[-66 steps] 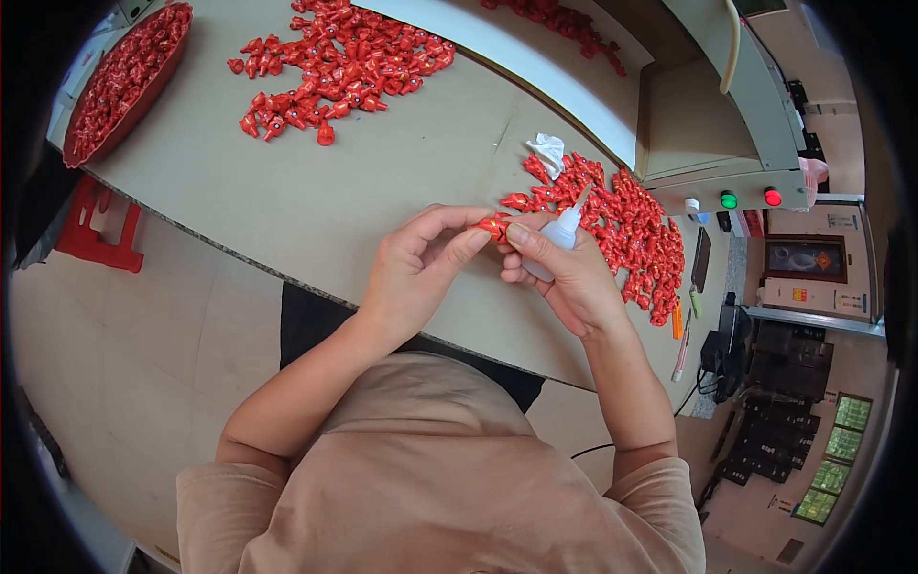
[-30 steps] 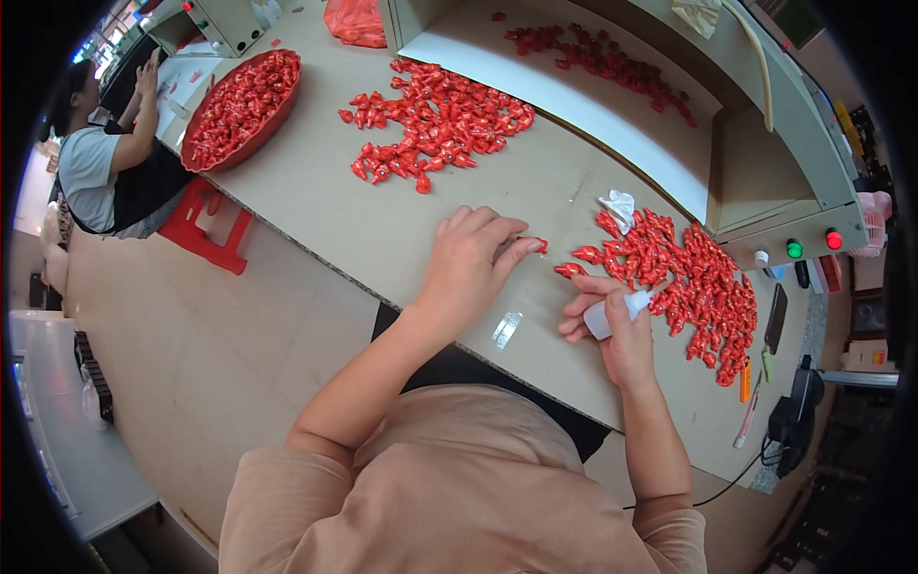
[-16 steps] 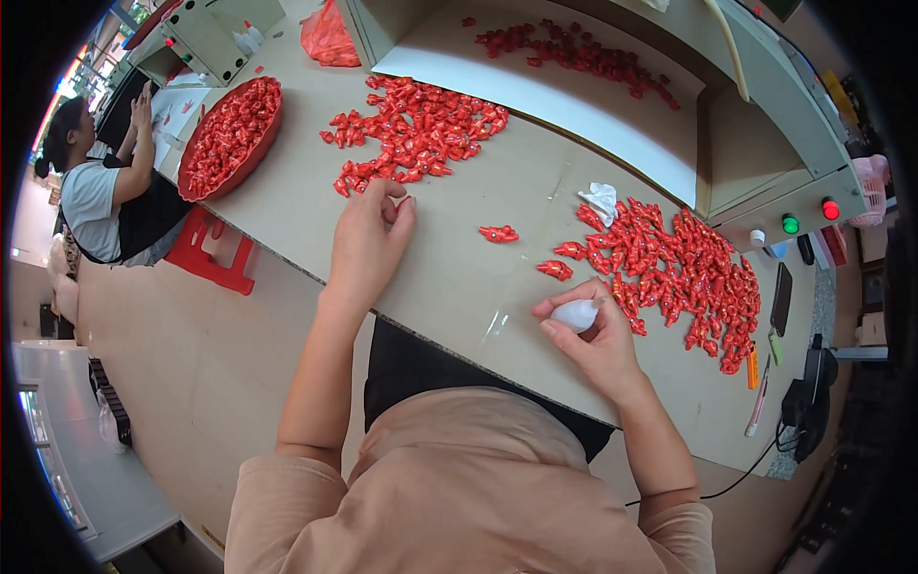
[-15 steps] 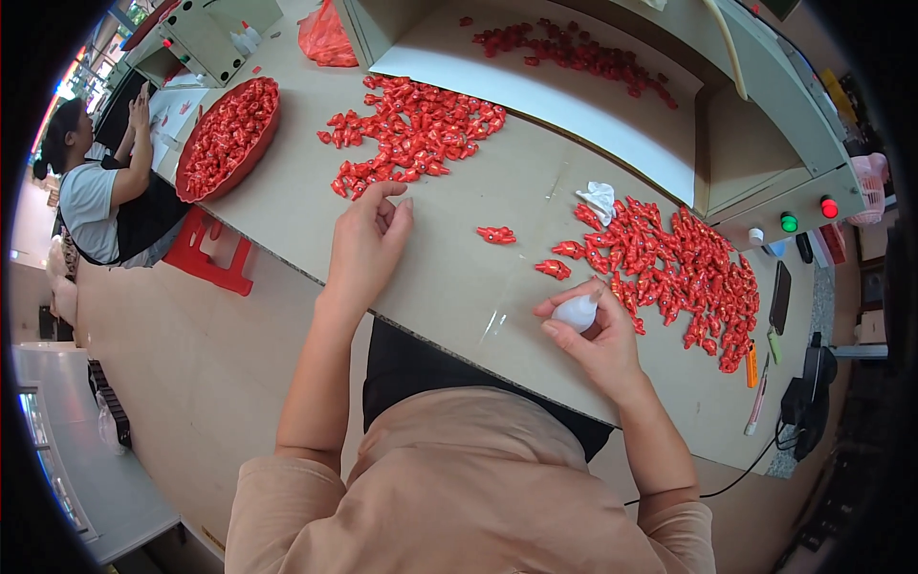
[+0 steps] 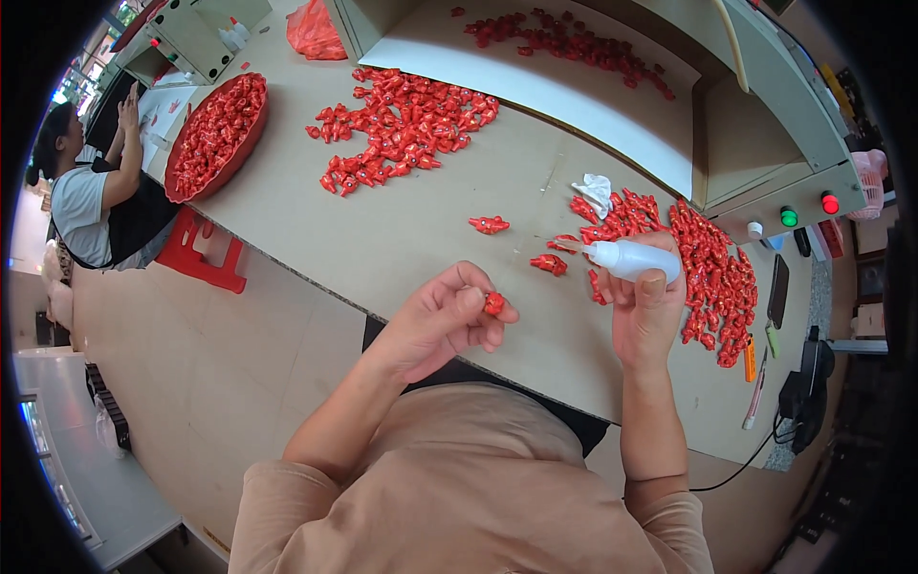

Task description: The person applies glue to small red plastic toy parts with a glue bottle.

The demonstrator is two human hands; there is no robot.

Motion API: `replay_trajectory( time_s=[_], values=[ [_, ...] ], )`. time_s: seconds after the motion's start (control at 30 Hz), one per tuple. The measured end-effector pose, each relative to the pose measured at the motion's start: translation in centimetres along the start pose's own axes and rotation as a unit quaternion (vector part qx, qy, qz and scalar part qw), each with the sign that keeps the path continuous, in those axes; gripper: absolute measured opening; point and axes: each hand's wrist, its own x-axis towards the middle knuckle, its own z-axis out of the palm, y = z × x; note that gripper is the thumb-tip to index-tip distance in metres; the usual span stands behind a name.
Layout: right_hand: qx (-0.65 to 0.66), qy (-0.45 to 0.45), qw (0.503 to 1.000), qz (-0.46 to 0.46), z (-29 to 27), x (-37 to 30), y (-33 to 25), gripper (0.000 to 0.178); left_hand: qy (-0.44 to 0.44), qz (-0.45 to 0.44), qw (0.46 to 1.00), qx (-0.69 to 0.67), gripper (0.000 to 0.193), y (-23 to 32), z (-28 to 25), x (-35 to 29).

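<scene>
Near the table's front edge, my left hand [image 5: 442, 320] pinches a small red figurine [image 5: 493, 303] between thumb and fingers. My right hand [image 5: 645, 311] is wrapped round a white squeeze bottle [image 5: 636, 260], tilted on its side with its thin nozzle pointing left. Two single red figurines [image 5: 490, 225] [image 5: 549, 264] lie on the table between my hands and the piles. Behind the bottle spreads the right pile of red figurines [image 5: 722, 287], partly hidden by my hand. Another pile of red figurines [image 5: 406, 124] lies farther left.
A red basin [image 5: 253, 143] full of figurines stands at the table's left. A grey box-like machine [image 5: 779, 196] holds more red pieces. Crumpled white tissue [image 5: 595, 194], an orange cutter [image 5: 750, 362] and a dark phone-like slab [image 5: 779, 292] lie right. A co-worker [image 5: 91, 196] sits far left.
My left hand has come back from the left pile toward me and now holds a red figurine. The right hand has lifted and turned the bottle so its nozzle points left.
</scene>
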Motion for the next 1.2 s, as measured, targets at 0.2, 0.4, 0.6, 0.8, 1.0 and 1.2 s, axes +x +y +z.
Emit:
replay_trajectory(
  time_s=[0.2, 0.4, 0.6, 0.8, 1.0, 1.2],
  values=[
    [0.062, -0.012, 0.998, 0.027, -1.0, 0.3, 0.3, 0.051, 0.077, -0.025, 0.992, 0.101, 0.022, -0.6, 0.4, 0.0],
    [0.101, 0.005, 0.994, 0.029, -0.9, 0.5, -0.3, 0.049, 0.103, -0.070, 0.975, 0.183, 0.023, -1.1, 1.6, 0.2],
    [0.029, 0.026, 0.999, 0.024, -1.0, 0.7, -0.4, 0.052, 0.102, -0.046, 0.958, 0.263, 0.022, -0.9, 0.2, 0.4],
    [0.016, 0.025, 1.000, -0.003, -1.0, 0.6, -0.6, 0.052, 0.097, -0.039, 0.978, 0.182, 0.019, -1.4, 0.3, 1.0],
    [0.032, 0.036, 0.999, -0.018, -1.0, 0.3, -1.3, 0.048, 0.072, -0.095, 0.993, 0.018, 0.024, -1.8, 0.8, 2.5],
    [-0.199, 0.021, 0.977, -0.075, -1.3, -0.5, -0.7, 0.054, 0.022, -0.095, 0.985, -0.139, 0.023, -2.6, 0.0, 3.5]
  ],
)
